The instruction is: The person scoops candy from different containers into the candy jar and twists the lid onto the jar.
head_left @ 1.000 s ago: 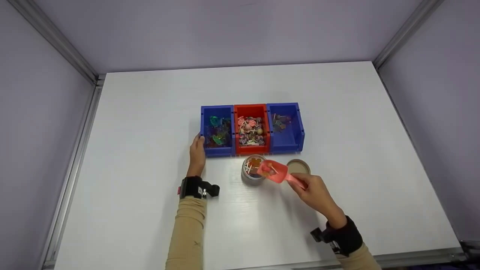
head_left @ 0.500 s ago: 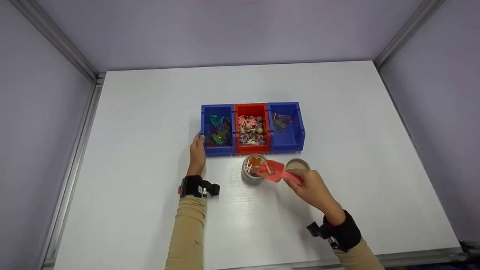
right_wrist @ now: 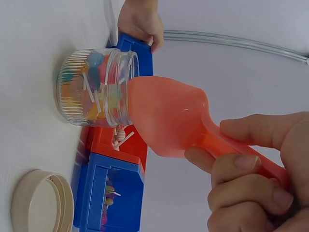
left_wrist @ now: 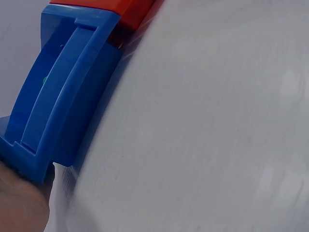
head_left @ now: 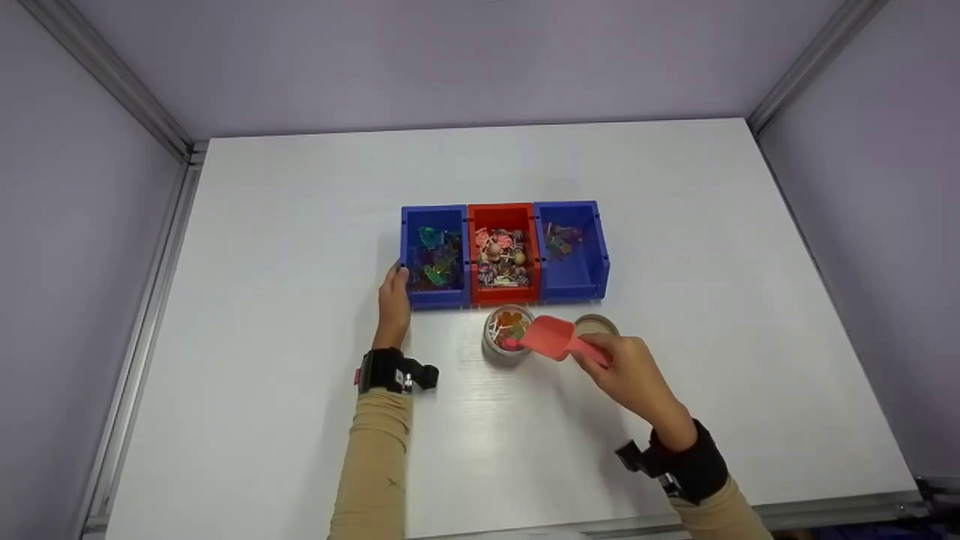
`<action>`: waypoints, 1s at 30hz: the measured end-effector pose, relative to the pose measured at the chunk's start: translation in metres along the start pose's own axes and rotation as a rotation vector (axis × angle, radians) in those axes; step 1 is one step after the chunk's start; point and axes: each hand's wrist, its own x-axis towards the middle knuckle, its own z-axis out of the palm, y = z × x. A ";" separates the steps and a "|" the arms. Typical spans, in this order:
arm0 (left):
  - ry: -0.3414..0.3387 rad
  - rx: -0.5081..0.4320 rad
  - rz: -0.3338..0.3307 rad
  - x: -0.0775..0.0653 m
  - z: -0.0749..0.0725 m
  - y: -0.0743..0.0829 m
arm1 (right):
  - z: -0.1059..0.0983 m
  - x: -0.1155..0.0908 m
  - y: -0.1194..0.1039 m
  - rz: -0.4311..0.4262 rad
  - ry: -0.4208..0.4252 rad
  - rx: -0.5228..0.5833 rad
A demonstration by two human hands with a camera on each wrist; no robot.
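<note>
My right hand grips the handle of a pink-red scoop. The scoop is tilted, its front edge at the mouth of a glass jar; no candy shows in its bowl. Colourful pieces and lollipops with white sticks fill the jar, and a pink piece lies near its rim. My left hand rests against the outer side of the left blue bin, thumb at the rim, other fingers partly hidden. That bin holds green and other translucent pieces.
A red bin of small lollipops stands in the middle, with another blue bin on its right holding a few pieces. A beige lid lies on the white table near my right hand. Walls enclose the back and sides.
The right hand has tilted the scoop over the jar. Candies that lay in the scoop have left it, and a pink piece now shows in the jar. The left hand stays put.
</note>
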 end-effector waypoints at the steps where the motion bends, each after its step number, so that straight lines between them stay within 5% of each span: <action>1: 0.002 -0.004 -0.001 0.000 0.000 0.000 | -0.001 0.000 0.000 0.001 0.000 0.001; 12: 0.004 0.004 0.012 0.000 -0.001 0.002 | -0.001 0.000 0.003 0.037 0.017 0.015; 30: 0.006 -0.013 0.001 0.000 0.000 0.002 | -0.008 0.034 0.033 0.098 0.220 -0.049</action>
